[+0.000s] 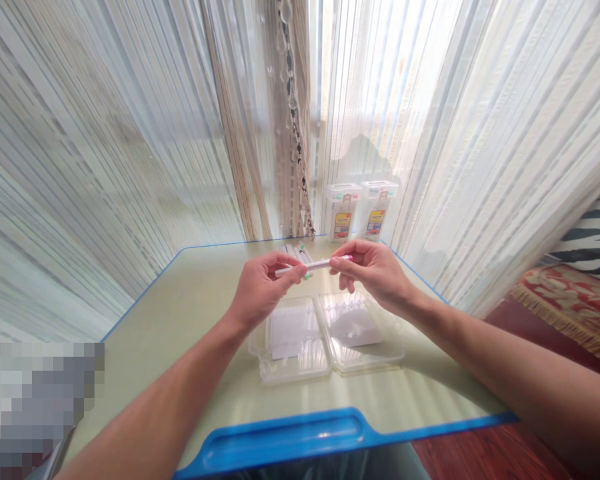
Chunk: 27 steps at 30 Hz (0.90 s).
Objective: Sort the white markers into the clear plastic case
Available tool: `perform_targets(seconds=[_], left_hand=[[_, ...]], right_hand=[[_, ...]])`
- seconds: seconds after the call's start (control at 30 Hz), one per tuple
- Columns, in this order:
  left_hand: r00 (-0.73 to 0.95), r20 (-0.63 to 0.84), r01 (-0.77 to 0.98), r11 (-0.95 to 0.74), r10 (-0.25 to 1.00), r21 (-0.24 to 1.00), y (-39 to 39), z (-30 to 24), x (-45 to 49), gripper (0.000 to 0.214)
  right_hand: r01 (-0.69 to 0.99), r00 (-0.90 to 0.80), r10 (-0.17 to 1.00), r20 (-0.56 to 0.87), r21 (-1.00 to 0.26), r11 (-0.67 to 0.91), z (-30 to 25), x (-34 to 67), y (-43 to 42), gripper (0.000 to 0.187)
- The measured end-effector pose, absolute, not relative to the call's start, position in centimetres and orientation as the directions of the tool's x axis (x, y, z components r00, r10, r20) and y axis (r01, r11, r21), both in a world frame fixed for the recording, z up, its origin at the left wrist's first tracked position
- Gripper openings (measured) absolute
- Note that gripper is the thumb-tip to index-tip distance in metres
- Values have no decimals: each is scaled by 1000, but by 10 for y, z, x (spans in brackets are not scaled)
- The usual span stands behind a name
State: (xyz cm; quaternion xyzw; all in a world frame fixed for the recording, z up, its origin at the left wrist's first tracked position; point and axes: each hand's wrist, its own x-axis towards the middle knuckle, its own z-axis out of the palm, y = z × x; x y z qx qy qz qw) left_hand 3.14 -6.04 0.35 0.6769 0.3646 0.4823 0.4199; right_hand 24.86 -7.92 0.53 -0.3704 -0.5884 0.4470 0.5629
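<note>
The left hand (269,283) is gripping a white marker (319,265) toward nine o'clock, the right hand (373,268) its pink three o'clock end; both are holding it above the counter (180,313), twelve o'clock from an open case (295,376).

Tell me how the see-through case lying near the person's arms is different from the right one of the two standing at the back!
The near case lies opened out flat on the table; the standing case is upright and looks shut.
The near case has a pale sheet in each half; the standing case shows a label with yellow on it.
Both look like clear plastic.
</note>
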Motion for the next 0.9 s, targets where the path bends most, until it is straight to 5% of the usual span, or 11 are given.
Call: perform_targets(seconds=[0.17, 0.43, 0.9], left_hand=[[306, 381, 204, -451, 873, 869, -69, 4, 36, 28], [349, 317, 138, -383, 882, 913, -73, 1, 40, 28], [264, 283, -44, -281, 922, 959, -62, 6, 36, 30]], right_hand=[[1, -152, 942, 299, -953, 303, 5, 247, -82, 45], [67, -216, 941, 259, -958, 279, 6, 243, -88, 44], [-179, -140, 967, 214, -966, 188, 3, 250, -80, 31]])
